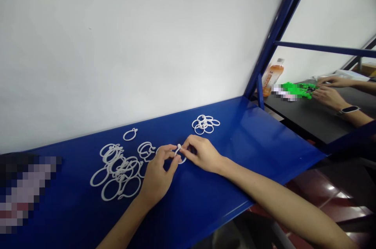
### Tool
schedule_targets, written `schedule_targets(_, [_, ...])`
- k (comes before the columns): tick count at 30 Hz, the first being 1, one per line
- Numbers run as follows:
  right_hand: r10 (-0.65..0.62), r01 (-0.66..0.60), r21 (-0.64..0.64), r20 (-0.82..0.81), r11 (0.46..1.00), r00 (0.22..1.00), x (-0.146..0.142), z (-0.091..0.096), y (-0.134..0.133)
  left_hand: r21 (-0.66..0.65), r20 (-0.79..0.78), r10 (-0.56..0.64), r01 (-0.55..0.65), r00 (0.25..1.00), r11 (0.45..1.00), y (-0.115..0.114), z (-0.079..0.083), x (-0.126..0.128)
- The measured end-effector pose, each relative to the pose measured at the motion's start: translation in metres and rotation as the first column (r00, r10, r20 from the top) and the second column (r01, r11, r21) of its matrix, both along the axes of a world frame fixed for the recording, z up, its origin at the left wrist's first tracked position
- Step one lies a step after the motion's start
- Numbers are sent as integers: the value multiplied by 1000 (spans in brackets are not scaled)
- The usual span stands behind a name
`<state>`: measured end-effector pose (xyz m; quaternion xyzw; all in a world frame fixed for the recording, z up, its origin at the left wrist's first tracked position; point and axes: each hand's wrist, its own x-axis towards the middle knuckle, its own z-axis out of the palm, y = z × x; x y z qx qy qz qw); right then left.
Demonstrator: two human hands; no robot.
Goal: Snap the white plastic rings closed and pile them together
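Note:
Between both hands, just over the blue table (235,155), is a white plastic ring (182,160) with a small knob at its top. My left hand (160,172) pinches the ring's left side between thumb and fingers. From the right, my right hand (202,153) grips it near the knob, fingers closed. A loose pile of white rings (123,170) with small end tabs lies left of my left hand. One single white ring (129,135) rests apart behind that pile. Beyond my right hand sits a cluster of white rings (205,124) gathered around a common centre.
A white wall (147,45) backs the table, and a blue metal frame (264,53) rises at its right end. Past it, another person's hands (331,96) work at a black table with green pieces (296,89) and a drink bottle (272,77). A pixelated item (29,190) lies far left.

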<state>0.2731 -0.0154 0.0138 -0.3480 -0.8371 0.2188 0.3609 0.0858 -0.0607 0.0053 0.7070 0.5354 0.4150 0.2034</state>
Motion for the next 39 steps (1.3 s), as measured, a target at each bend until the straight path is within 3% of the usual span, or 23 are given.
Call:
schedule_targets(3, [-35, 25, 84, 120, 996, 992, 11, 1, 12, 105, -135, 15, -1, 991, 995, 4, -6, -5])
schedule_targets(5, [-192, 172, 117, 191, 978, 963, 23, 5, 23, 194, -263, 51, 1, 963, 981, 7, -7, -11])
schedule_targets(8, [-459, 437, 141, 239, 888, 856, 45, 11, 39, 250, -464, 141, -23, 875, 968, 13, -7, -21])
schedule_targets(10, [-554, 532, 155, 278, 832, 785, 57, 14, 47, 256, -563, 193, -53, 804, 965, 15, -7, -27])
schedule_targets(15, [-581, 567, 149, 332, 810, 743, 66, 9, 56, 241, -681, 217, -67, 699, 968, 16, -10, -33])
schedule_targets(26, [-574, 570, 126, 350, 812, 741, 66, 6, 56, 224, -745, 198, -41, 637, 974, 14, -11, -29])
schedule_targets(30, [-600, 593, 123, 302, 795, 741, 68, 13, 53, 237, -713, 197, -33, 673, 971, 14, -9, -29])
schedule_targets(33, [-600, 576, 175, 167, 799, 782, 63, 20, 48, 249, -587, 196, -54, 785, 967, 13, -4, -26])
schedule_targets(36, [-394, 380, 172, 49, 909, 918, 49, 22, 36, 173, -342, 105, -47, 934, 984, 11, 2, -21])
schedule_targets(39, [-73, 71, 67, 30, 995, 997, 30, 18, 20, -59, -58, -2, -2, 998, 998, 9, 4, -15])
